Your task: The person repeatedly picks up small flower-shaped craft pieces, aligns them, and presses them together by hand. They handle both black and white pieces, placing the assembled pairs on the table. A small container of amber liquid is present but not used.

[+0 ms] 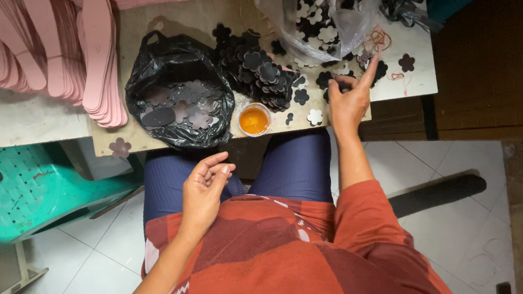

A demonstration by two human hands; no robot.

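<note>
The right hand (347, 101) pinches a dark flower cutout (343, 84) at the tabletop (416, 72) edge, mostly hidden by fingers. The left hand (204, 189) hovers loosely curled, empty, over the lap. Nearby: black bag (179, 91), glue cup (254, 120), pink insoles (64, 44) cropped.

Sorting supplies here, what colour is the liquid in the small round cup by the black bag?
Orange-amber, in the small round cup; seen in the head view.
</note>
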